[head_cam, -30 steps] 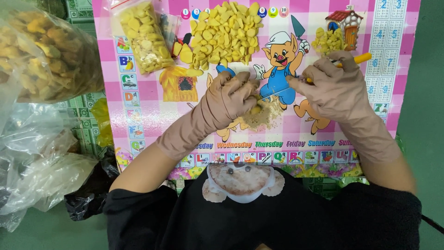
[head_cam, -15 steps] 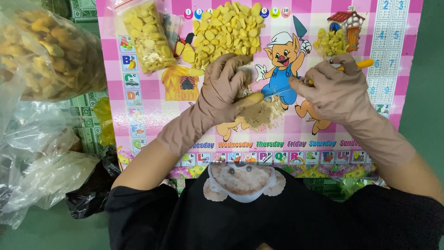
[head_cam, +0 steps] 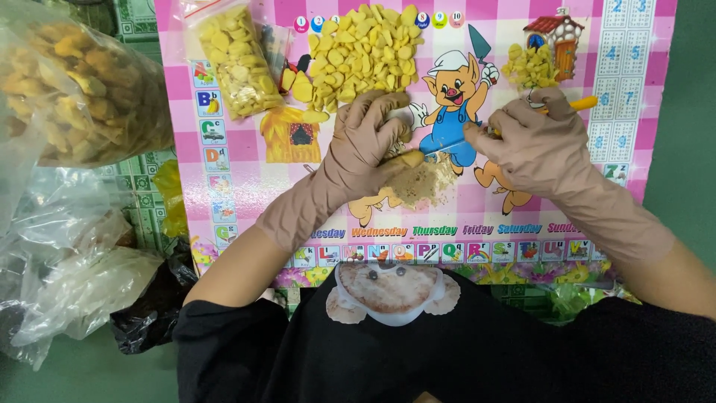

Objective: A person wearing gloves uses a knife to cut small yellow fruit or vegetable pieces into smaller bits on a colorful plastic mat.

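Note:
My left hand (head_cam: 365, 145), in a brown glove, grips a yellow-brown piece (head_cam: 409, 159) just above a small heap of tan scrapings (head_cam: 429, 183) on the pink picture mat (head_cam: 641, 97). My right hand (head_cam: 533, 142), also gloved, is closed on a tool with a yellow handle (head_cam: 584, 104); its tip is hidden by the fingers. A big pile of yellow pieces (head_cam: 365, 56) lies just beyond my left hand. A smaller pile (head_cam: 531, 67) lies beyond my right hand.
A clear bag of yellow pieces (head_cam: 235, 60) lies on the mat's far left. A large clear bag of brownish pieces (head_cam: 82, 82) sits off the mat at left, with crumpled clear bags (head_cam: 67, 276) and a black bag (head_cam: 153, 313) below it.
My left hand reached up to the big pile and has come back a little with a piece in its fingers. My right hand has stayed nearly still.

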